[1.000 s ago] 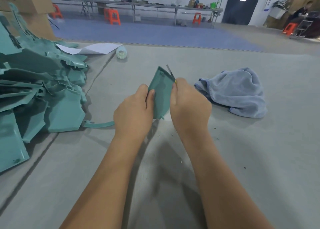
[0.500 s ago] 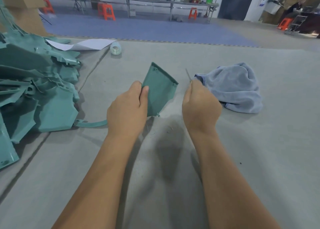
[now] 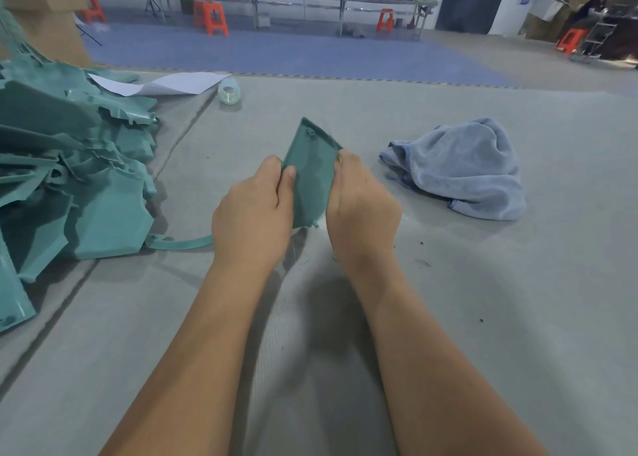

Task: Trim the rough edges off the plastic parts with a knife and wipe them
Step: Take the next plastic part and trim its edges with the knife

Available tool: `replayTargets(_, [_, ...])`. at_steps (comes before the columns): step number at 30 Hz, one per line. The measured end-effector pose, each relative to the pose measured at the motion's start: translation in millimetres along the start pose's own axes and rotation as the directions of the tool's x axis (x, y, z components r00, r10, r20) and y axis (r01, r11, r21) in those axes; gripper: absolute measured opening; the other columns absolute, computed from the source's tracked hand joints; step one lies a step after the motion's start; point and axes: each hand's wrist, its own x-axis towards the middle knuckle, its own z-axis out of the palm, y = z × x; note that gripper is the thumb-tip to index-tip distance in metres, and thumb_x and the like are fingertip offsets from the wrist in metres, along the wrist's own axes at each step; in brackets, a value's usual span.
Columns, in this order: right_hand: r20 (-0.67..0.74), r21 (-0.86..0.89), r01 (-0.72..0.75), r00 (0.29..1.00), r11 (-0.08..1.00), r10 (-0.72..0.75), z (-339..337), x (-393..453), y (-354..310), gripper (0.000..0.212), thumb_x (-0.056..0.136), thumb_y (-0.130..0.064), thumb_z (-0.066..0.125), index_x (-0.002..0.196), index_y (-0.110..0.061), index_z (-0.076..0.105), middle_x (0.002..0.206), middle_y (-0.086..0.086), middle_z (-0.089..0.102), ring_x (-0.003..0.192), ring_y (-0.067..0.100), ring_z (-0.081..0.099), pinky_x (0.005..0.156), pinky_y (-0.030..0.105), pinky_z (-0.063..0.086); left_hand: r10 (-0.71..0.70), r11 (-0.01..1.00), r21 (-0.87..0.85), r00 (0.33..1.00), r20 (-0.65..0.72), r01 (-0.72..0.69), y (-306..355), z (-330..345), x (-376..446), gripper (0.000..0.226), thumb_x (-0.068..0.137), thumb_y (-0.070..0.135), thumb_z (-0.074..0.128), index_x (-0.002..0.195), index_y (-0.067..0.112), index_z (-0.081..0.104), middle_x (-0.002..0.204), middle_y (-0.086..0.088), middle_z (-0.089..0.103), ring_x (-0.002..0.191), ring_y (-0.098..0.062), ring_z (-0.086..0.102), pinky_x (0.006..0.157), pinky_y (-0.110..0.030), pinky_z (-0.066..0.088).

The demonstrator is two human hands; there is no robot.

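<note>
My left hand grips a flat teal plastic part by its left edge, thumb on its face, holding it upright above the grey table. Against the part's right edge sits my right hand, fingers curled round a small knife. Only a bit of yellow handle shows at the fingertips; the blade is blurred or hidden along the part's upper right edge. A crumpled blue-grey cloth lies on the table to the right.
A heap of teal plastic parts fills the left side, with a teal strip reaching toward my left hand. A tape roll and white paper lie behind. Small shavings dot the table.
My right hand, which had swung out to the right with the knife away from the part, has come back against the part's right edge. My left hand keeps its hold.
</note>
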Motion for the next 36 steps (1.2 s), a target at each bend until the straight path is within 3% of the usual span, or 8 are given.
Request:
replayTargets(7, [0.072,-0.073,-0.014,0.997,0.997,0.019,1.2,3.3,4.3,0.013,0.090,-0.005,0.045,0.088,-0.009,0.057,0.061,0.002,0.046,0.052,0.028,0.043,0.045,0.031,0.027,-0.004,1.000,0.016,1.000,-0.007,0.004,-1.0,0.9,0.4,0.035,0.101,0.041,0.032,0.073,0.019,0.030,0.056,0.003,0.040,0.051,-0.014,0.037,0.045,-0.031,0.017])
replayTargets(13, [0.056,-0.161,-0.010,0.998,0.987,0.019,4.6,1.4,9.7,0.018,0.081,0.000,0.044,0.088,-0.007,0.060,0.061,0.007,0.054,0.049,0.026,0.035,0.044,0.023,0.017,0.006,1.000,0.002,1.000,-0.009,-0.006,-0.9,0.6,0.5,0.036,0.101,0.040,0.034,0.073,0.019,0.029,0.055,0.004,0.038,0.052,-0.019,0.037,0.047,-0.034,0.018])
replayTargets(17, [0.311,-0.358,-0.203,0.894,0.911,0.322,2.1,4.6,43.4,0.020,0.089,-0.001,0.039,0.100,-0.009,0.053,0.085,0.011,0.062,0.067,0.026,0.037,0.047,0.030,0.010,0.005,0.999,-0.032,1.000,0.009,-0.005,-2.2,-0.6,-1.5,0.040,0.101,0.040,0.033,0.067,0.023,0.022,0.055,0.001,0.037,0.053,-0.026,0.038,0.050,-0.035,0.023])
replayTargets(21, [0.098,-0.207,-0.221,0.965,0.953,0.245,-0.5,5.9,35.3,0.014,0.092,-0.002,0.042,0.092,-0.007,0.054,0.068,0.002,0.043,0.063,0.032,0.051,0.049,0.031,0.024,0.000,0.999,-0.041,1.000,0.007,0.000,-2.0,-0.8,-0.5,0.040,0.101,0.041,0.033,0.067,0.022,0.022,0.055,0.002,0.037,0.052,-0.022,0.038,0.049,-0.035,0.022])
replayTargets(24, [-0.046,-0.086,-0.053,0.998,0.995,0.049,-0.3,7.4,16.5,0.011,0.085,-0.002,0.050,0.079,-0.009,0.056,0.056,-0.005,0.033,0.044,0.027,0.040,0.042,0.026,0.026,0.012,0.999,-0.039,1.000,-0.001,-0.012,-2.4,-1.3,-0.8,0.038,0.101,0.041,0.033,0.069,0.022,0.023,0.055,0.002,0.038,0.053,-0.023,0.039,0.049,-0.035,0.022])
replayTargets(27, [0.133,-0.144,-0.047,0.989,0.989,0.066,3.0,4.4,16.2,0.012,0.087,-0.004,0.045,0.089,-0.008,0.056,0.059,-0.002,0.037,0.050,0.029,0.035,0.045,0.026,0.011,0.035,0.999,-0.017,0.999,-0.006,-0.035,-1.6,-0.8,-1.4,0.036,0.101,0.041,0.032,0.073,0.019,0.028,0.056,0.003,0.039,0.055,-0.027,0.040,0.049,-0.035,0.023])
replayTargets(32, [0.228,-0.219,-0.100,0.962,0.971,0.151,4.2,2.9,17.8,0.015,0.091,-0.009,0.040,0.100,-0.013,0.052,0.068,0.001,0.047,0.059,0.030,0.041,0.049,0.031,0.019,0.045,0.999,0.015,0.999,-0.001,-0.044,-1.3,1.0,0.2,0.035,0.101,0.041,0.032,0.076,0.017,0.031,0.057,0.003,0.040,0.058,-0.032,0.041,0.051,-0.035,0.023])
replayTargets(36, [0.325,-0.345,-0.124,0.914,0.930,0.242,1.5,3.5,31.0,0.023,0.089,-0.003,0.039,0.106,-0.011,0.053,0.080,0.007,0.058,0.065,0.026,0.038,0.047,0.030,0.012,0.034,0.999,-0.026,0.999,-0.007,-0.034,-2.5,-0.2,-1.5,0.037,0.101,0.039,0.034,0.071,0.022,0.024,0.054,0.001,0.037,0.052,-0.024,0.037,0.050,-0.035,0.019])
